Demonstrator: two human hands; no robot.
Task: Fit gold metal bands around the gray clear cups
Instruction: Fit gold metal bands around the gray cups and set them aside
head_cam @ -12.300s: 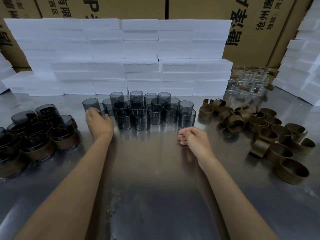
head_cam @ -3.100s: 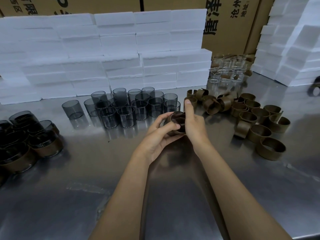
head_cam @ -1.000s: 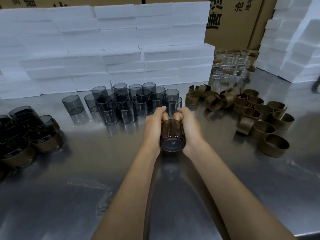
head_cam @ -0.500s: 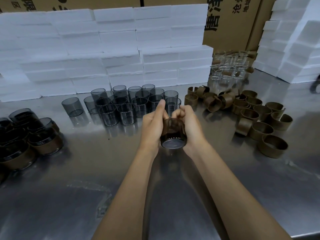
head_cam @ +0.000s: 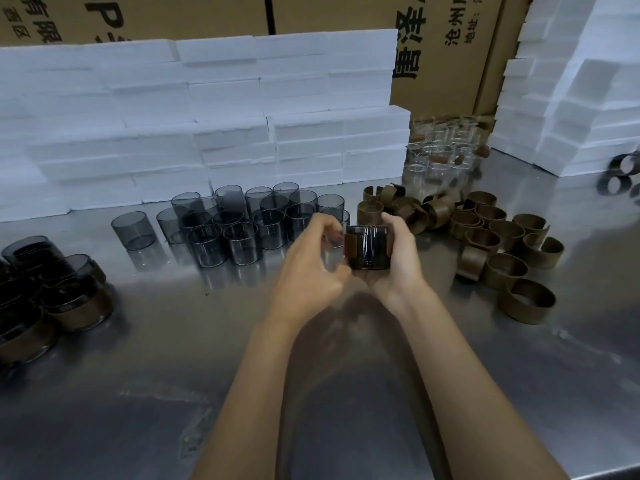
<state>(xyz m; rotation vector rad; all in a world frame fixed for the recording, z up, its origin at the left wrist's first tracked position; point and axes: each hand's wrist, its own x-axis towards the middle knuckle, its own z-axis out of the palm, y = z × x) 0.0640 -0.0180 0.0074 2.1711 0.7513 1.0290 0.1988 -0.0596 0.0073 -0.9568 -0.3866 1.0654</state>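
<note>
A: Cup?
B: Gray cup [head_cam: 369,247] with a gold band [head_cam: 350,244] on it, upright, held above the steel table [head_cam: 346,393], centre.
A: Hands?
B: Right hand [head_cam: 394,258] wraps it from the right; left hand [head_cam: 311,268] — fingers curled at its left edge, contact blurred, grip unclear.
A: Around?
B: Bare gray cups [head_cam: 242,220] behind-left, loose bands [head_cam: 491,244] right, banded cups [head_cam: 52,289] far left.
</note>
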